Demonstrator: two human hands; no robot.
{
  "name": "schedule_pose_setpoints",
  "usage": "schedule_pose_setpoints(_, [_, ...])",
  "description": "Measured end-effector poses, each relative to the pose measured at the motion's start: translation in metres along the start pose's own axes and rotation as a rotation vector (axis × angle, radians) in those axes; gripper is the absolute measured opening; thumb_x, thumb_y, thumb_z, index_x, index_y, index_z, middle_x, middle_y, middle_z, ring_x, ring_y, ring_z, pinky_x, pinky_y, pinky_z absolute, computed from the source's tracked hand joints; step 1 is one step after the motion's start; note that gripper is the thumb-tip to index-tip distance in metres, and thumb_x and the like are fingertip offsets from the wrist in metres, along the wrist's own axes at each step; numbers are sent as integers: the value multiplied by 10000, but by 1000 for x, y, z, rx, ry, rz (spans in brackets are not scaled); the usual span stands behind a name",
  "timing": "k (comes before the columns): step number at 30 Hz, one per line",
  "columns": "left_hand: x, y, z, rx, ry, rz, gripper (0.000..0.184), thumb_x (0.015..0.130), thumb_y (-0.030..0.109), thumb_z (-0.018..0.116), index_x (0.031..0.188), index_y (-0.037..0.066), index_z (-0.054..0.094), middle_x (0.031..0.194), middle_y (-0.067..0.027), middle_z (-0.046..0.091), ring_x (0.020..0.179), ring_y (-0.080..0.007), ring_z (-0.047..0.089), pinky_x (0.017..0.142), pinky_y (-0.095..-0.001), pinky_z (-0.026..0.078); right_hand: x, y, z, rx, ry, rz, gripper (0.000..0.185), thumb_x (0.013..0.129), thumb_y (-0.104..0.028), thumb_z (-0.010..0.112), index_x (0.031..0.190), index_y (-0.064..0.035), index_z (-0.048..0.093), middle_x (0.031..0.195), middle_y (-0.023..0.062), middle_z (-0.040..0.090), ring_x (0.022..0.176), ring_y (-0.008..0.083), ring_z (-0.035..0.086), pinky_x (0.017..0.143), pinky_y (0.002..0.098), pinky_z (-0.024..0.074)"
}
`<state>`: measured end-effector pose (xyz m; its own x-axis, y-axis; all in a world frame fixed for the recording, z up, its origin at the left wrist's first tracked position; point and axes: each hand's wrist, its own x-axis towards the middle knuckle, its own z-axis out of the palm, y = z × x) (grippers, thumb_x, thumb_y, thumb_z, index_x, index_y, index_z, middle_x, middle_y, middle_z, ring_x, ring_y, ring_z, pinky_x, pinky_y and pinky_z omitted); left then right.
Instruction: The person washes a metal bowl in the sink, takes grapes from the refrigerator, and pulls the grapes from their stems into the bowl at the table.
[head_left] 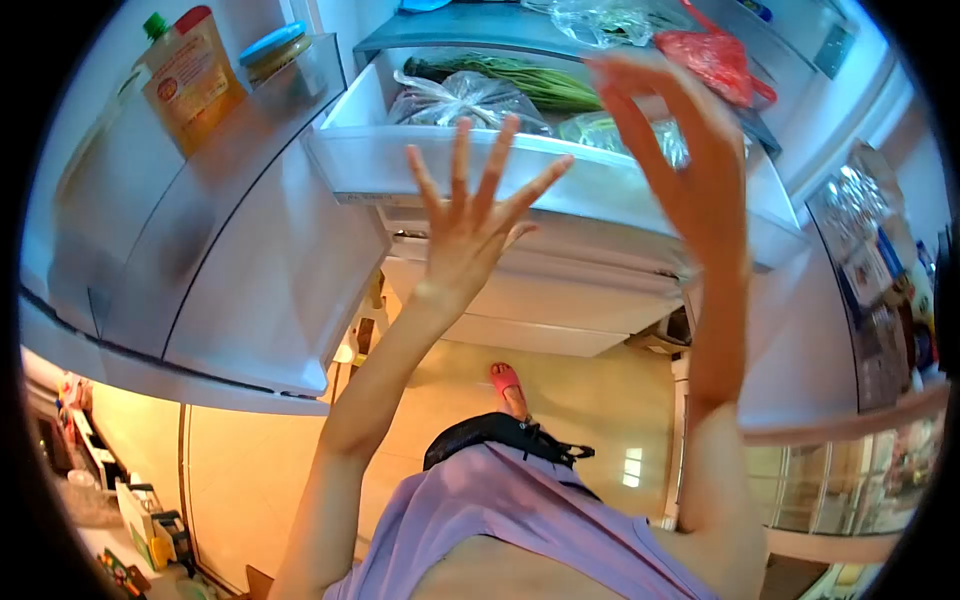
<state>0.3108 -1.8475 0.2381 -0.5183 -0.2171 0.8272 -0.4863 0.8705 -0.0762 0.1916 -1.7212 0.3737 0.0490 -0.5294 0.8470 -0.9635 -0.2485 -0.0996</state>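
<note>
My left hand (470,215) is spread wide in front of the fridge drawer (560,165), with nothing in it. My right hand (690,150) is raised at the drawer's right side, its fingers curved and slightly blurred. A gap shows between its thumb and fingers, and I see nothing held there. Inside the pulled-out drawer lie a knotted clear plastic bag (470,100), a bunch of long green stalks (545,82) and another bag of greens (595,130), partly behind my right hand. Close to the right fingers, a red plastic bag (705,65) sits on the shelf above.
The open left fridge door (270,230) holds an orange pouch (190,85) and a jar with a blue lid (275,50). Packages (870,250) fill the right door's racks. A clear bag of greens (610,20) lies on the glass shelf (480,30). My foot in a pink slipper (505,380) stands below.
</note>
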Motion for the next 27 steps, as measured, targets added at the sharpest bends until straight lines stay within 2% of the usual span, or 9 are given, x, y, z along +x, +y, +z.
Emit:
schedule_pose_setpoints(2, [-9, 8, 28, -77, -205, 103, 1040, 596, 317, 785, 1371, 540, 128, 1513, -47, 72, 1369, -390, 78, 973, -753, 65, -69, -26, -4, -169, 110, 177, 223, 815, 30, 587, 1016, -58, 627, 904, 67, 651, 782, 147, 622, 705, 274, 465])
schedule_pose_setpoints(3, [-9, 11, 39, 24, -98, 98, 1100, 567, 254, 774, 1369, 553, 84, 1513, -66, 82, 1371, -392, 82, 970, -752, 68, -106, -30, -4, -135, 115, 256, 216, 801, 22, 595, 1004, -50, 615, 872, 104, 615, 759, 234, 589, 647, 300, 470])
schedule_pose_setpoints(6, [-9, 10, 54, 84, 31, 92, 1116, 546, 215, 756, 1369, 556, 85, 1514, -73, 73, 1371, -398, 83, 971, -752, 55, -210, -63, -25, -54, 16, 782, 218, 833, -11, 578, 1048, -43, 598, 980, 85, 604, 790, 166, 596, 652, 249, 470])
schedule_pose_setpoints(8, [-8, 8, 50, 82, -8, 107, 1099, 563, 199, 746, 1367, 559, 89, 1514, -76, 78, 1372, -397, 90, 974, -748, 48, -285, -76, -50, -62, 111, 944, 262, 859, -8, 539, 1120, -27, 552, 1037, 62, 581, 833, 120, 590, 652, 226, 470])
schedule_pose_setpoints(10, [-8, 8, 52, 71, -4, 91, 1099, 551, 264, 766, 1366, 558, 90, 1514, -74, 80, 1373, -395, 89, 978, -744, 52, -333, -97, -88, -19, 394, 1258, 272, 894, -84, 516, 1160, -26, 526, 1044, 58, 567, 850, 128, 588, 660, 229, 467])
schedule_pose_setpoints(11, [-7, 8, 52, 113, 20, 94, 1103, 514, 379, 773, 1362, 561, 93, 1510, -78, 85, 1369, -390, 103, 980, -741, 76, -350, -107, -111, -80, 482, 1282, 278, 907, -116, 502, 1174, -40, 519, 1049, 54, 563, 856, 130, 588, 660, 228, 465])
schedule_pose_setpoints(15, [-1, 7, 61, 181, 23, 94, 1139, 447, 492, 751, 1357, 570, 70, 1503, -86, 77, 1362, -390, 118, 968, -744, 121, -414, -127, -196, -236, 751, 1270, 290, 925, -149, 482, 1206, -81, 507, 1073, 41, 551, 883, 126, 578, 673, 227, 456])
schedule_pose_setpoints(24, [25, 9, 89, 223, 8, 128, 1094, 558, 457, 744, 1389, 506, 34, 1519, -42, -43, 1378, -382, 2, 955, -760, 121, -432, -126, -268, -442, 831, 1272, 307, 952, -197, 463, 1242, -104, 502, 1144, 30, 538, 1000, 137, 551, 776, 276, 459])
schedule_pose_setpoints(27, [36, 14, 101, 290, 6, 156, 1081, 593, 412, 746, 1423, 423, 52, 1521, 23, -56, 1386, -351, -14, 949, -764, 134, -436, -101, -287, -468, 909, 1156, 329, 976, -221, 408, 1246, -47, 478, 1215, 72, 515, 1112, 196, 508, 937, 339, 421])
